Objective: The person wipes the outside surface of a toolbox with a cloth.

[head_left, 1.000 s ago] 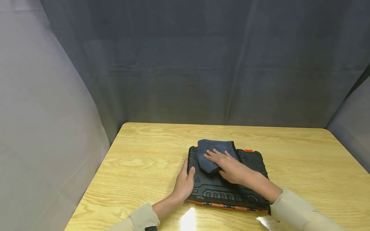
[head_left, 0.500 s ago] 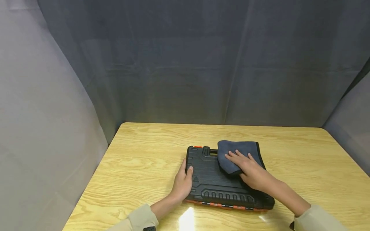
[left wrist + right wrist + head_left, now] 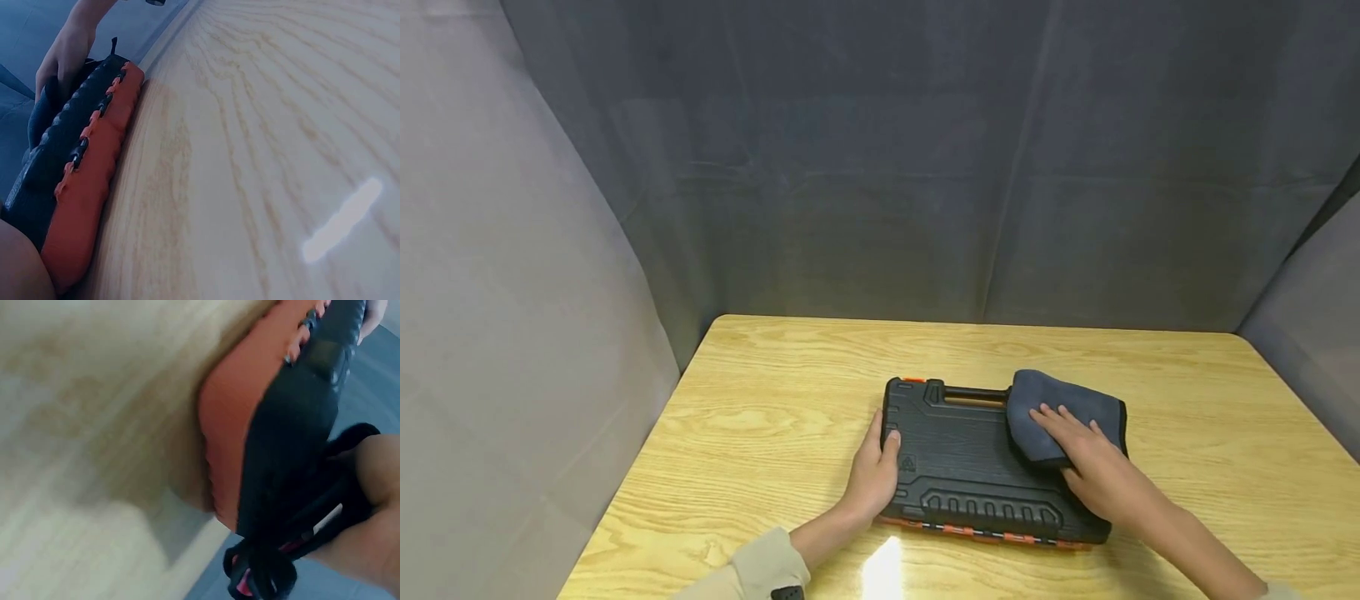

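Note:
A black plastic tool case (image 3: 962, 450) with an orange lower half lies flat on the wooden table, handle side away from me. My left hand (image 3: 872, 475) holds its left edge, thumb on the lid and fingers along the side. On the lid's far right corner, my right hand (image 3: 1093, 467) presses a dark blue cloth (image 3: 1063, 404) with black trim, its fingers stretched out over the fabric. The cloth overhangs the case's right side. In the right wrist view, dark folds of the cloth (image 3: 269, 569) hang over the corner of the case.
The wood-grain table (image 3: 760, 408) extends to both sides of the case and behind it. A dark grey curtain (image 3: 865, 183) stands at the back, with a pale sheet (image 3: 512, 317) on the left and another on the right.
My right hand has slid the cloth rightward across the lid, from its upper left to its right edge, uncovering the handle's left part. The left hand and case stay nearly in place.

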{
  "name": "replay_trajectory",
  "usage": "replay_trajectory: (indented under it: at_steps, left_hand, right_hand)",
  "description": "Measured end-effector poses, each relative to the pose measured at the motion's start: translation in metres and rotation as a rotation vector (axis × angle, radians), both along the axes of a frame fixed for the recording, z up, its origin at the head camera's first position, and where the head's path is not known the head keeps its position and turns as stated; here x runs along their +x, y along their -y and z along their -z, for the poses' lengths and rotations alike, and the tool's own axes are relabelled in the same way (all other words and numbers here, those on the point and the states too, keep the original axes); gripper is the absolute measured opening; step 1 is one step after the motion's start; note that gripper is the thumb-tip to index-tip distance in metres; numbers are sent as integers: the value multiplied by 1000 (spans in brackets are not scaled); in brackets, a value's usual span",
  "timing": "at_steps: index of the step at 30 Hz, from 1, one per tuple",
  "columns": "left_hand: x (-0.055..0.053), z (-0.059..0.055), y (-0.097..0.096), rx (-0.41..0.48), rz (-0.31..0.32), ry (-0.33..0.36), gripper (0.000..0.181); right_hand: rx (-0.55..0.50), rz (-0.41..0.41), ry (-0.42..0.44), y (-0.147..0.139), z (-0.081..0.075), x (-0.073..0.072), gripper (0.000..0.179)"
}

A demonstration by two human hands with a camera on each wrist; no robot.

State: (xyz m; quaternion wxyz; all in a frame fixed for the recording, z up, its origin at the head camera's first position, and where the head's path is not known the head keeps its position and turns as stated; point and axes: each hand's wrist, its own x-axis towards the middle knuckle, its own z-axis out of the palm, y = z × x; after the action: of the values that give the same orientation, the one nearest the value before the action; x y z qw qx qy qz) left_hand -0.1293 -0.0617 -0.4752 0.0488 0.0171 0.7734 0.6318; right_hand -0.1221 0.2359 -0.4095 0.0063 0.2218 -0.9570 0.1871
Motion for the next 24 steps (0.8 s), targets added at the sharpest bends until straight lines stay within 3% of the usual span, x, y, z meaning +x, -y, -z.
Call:
replay_trajectory:
  at_steps: [9,15,24]
  left_hand:
    - [1,-2,1,28,0,-8,60]
    - [0,-1,3,20,-40,-8,59]
    - [1,3,0,0,-65,-36,55]
  right_hand:
    - [-61,22,-60,14,13,9,77]
    - [-78,-30,-93,39,12,6,78]
    - [-110,-117,-65,90,13,-6,71]
